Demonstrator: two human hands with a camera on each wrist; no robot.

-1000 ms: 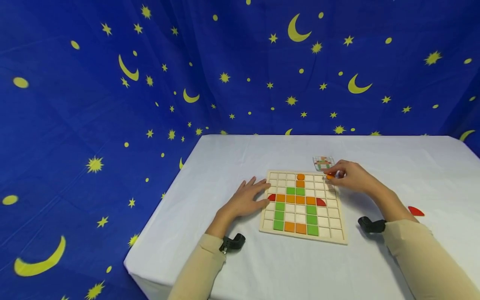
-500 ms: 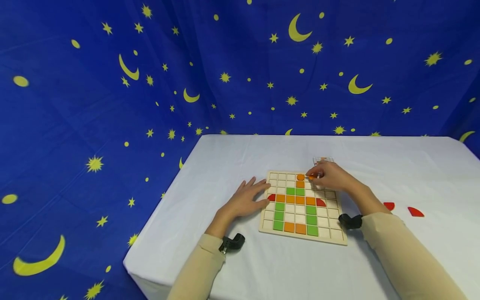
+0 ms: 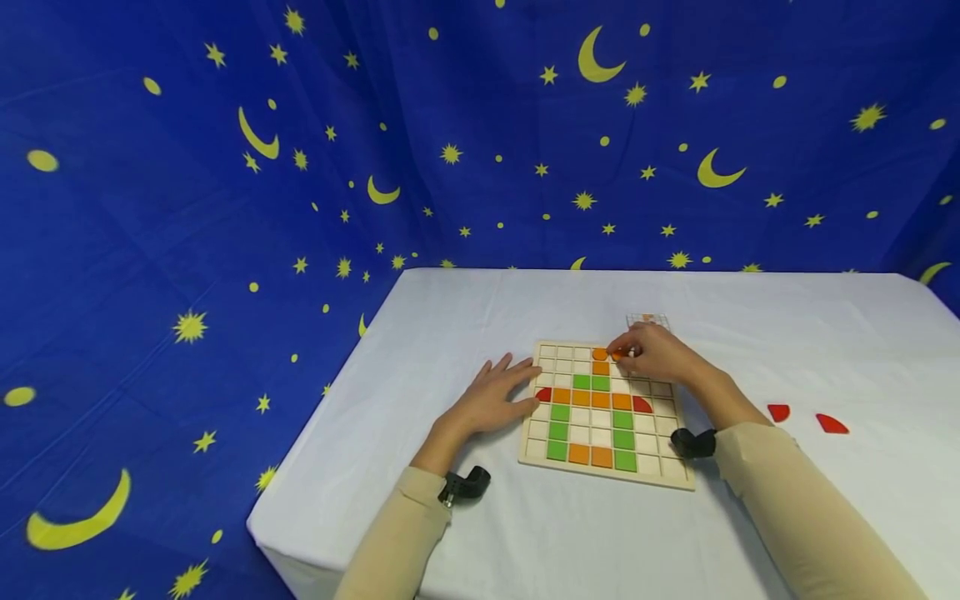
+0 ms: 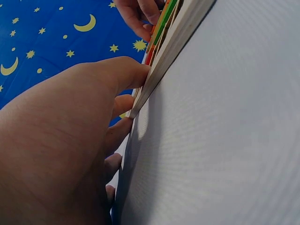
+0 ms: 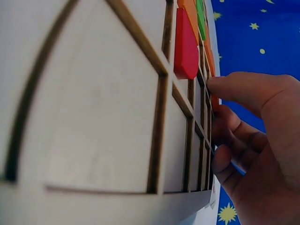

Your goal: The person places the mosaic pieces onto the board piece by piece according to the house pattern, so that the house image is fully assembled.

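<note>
A wooden grid board [image 3: 660, 475] lies on the table, with orange, green and red tiles set in its cells. My right hand [image 3: 656, 352] is over the top row and pinches a small orange tile [image 3: 617, 356] between thumb and fingers. Just left of that tile sits a rounded orange tile [image 3: 599, 354] in its cell. The fingers partly hide the held tile's shape. My left hand [image 3: 491, 400] rests at the board's left edge, its fingers extended. In the left wrist view the thumb and fingertips touch the board's side.
Behind the board lies a small pattern card [image 3: 647, 318], partly covered by the right hand. Two red tiles, one nearer [image 3: 778, 412] and one farther right [image 3: 832, 423], lie on the white tablecloth [image 3: 465, 308]. A star-patterned blue cloth [image 3: 480, 125] hangs behind the table.
My right hand has moved left with the orange tile, from the board's upper right corner to beside the rounded orange tile. A second red tile came into view. The left hand stays put.
</note>
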